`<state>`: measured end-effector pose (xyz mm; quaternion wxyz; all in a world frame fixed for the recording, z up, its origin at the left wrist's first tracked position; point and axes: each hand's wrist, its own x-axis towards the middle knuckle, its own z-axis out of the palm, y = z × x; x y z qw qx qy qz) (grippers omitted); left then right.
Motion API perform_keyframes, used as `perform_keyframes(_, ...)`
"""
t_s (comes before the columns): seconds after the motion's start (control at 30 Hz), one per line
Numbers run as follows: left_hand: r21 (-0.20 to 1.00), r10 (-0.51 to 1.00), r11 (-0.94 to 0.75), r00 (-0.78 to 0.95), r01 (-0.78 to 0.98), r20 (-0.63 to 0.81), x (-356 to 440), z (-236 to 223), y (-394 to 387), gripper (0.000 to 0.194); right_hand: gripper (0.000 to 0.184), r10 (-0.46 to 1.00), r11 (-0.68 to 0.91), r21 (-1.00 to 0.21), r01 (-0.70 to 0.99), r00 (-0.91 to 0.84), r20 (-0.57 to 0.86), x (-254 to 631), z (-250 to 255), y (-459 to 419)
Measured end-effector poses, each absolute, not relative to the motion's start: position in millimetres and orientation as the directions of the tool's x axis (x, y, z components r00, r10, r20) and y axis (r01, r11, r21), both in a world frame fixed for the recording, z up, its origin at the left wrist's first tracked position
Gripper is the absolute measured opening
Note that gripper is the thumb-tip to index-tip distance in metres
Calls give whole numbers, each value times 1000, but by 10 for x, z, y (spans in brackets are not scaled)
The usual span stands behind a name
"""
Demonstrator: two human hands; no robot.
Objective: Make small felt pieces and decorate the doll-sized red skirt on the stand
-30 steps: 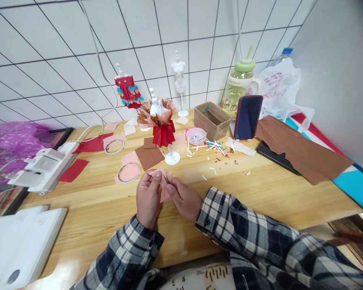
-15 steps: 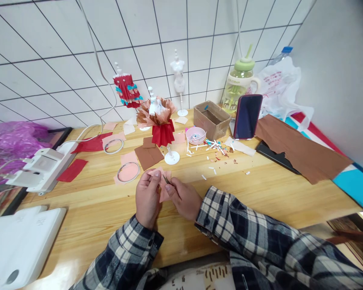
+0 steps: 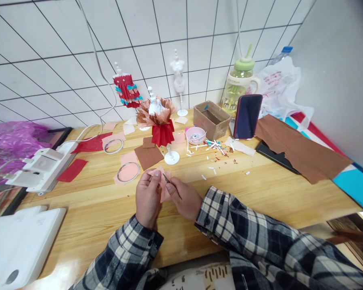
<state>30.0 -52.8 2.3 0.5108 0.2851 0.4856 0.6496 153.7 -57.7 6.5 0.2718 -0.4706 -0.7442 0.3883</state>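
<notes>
My left hand [image 3: 148, 195] pinches a piece of pink crepe paper [image 3: 165, 193] between thumb and fingers, just above the wooden table. Closed around a small pointed metal tool [image 3: 165, 178], my right hand [image 3: 183, 195] meets it from the right; the tool's tip reaches the paper, and the rest is hidden in the fingers. Just beyond the hands stands a white mini dress form [image 3: 172, 157] wearing a red pleated skirt [image 3: 163, 133] and a ruffle of brown and pink paper [image 3: 145, 114].
Brown paper squares [image 3: 148, 157] and a ring [image 3: 128, 172] on pink paper lie left of the stand. A pink bowl [image 3: 196, 136], paper scraps [image 3: 216, 146], a cardboard box [image 3: 211, 121] and a propped phone [image 3: 248, 117] are at the back right. A power strip [image 3: 53, 173] sits left.
The pointed tool and the pink paper have shifted very slightly at the fingertips. Both hands otherwise stay in place.
</notes>
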Motion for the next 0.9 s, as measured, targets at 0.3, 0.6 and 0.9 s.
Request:
perform_keyframes(0.3, 934, 944, -6, -311, -357, -113, 282, -5, -526, 21, 31, 914, 219, -864, 454, -406, 19, 1562, 68, -586)
perform_keyframes(0.6, 927, 960, 39, -244, -373, -139, 299, -7, -552, 21, 33, 921, 226, -885, 407, -385, 58, 1573, 72, -576)
perform_keyframes(0.9, 910, 967, 76, -194, -407, -167, 332, 17, -564, 21, 33, 933, 246, -870, 428, -347, 93, 1575, 42, -572)
